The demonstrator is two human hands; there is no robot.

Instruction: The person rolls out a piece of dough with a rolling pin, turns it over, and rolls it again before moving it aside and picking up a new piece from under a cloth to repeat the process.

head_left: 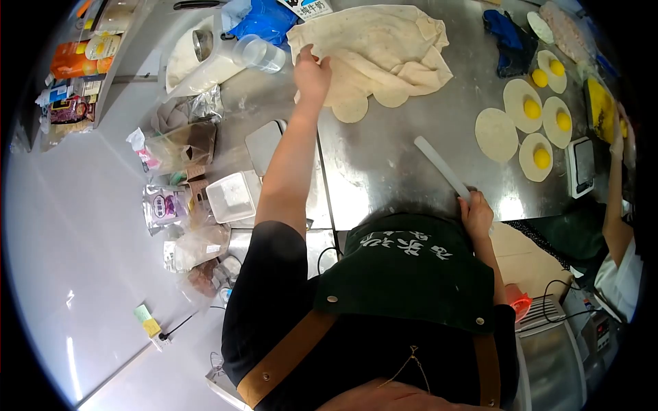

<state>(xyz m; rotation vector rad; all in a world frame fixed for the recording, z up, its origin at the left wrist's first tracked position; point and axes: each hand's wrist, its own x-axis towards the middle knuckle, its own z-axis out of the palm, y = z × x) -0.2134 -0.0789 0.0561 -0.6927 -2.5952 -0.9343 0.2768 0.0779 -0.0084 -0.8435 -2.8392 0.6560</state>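
Watching from the side of the room, I see the white, smooth, straight rod [442, 168] slanting away from the right hand [478, 214], its long axis running forward and leftward to a free end just short of the cream, rumpled cloth [373, 51]; the right hand has its fingers wrapped around the rod's near end, though whether the rod rests on the steel I cannot tell; the left hand [312, 74] is the nearer one to the cloth, at its left edge, thumb and fingers apart and gripping nothing that I can make out, and whether the fingertips touch the fabric I cannot tell.

Two pale, flat dough rounds [350, 109] peek out from under the cloth's near edge; the shiny steel table [384, 161] spreads between them and the rod, its near edge close by the right hand; to the right lie pale discs [497, 135], most topped with yellow balls [542, 159]; the clear plastic cup [259, 53] stands just left of the left hand, limiting the room there.
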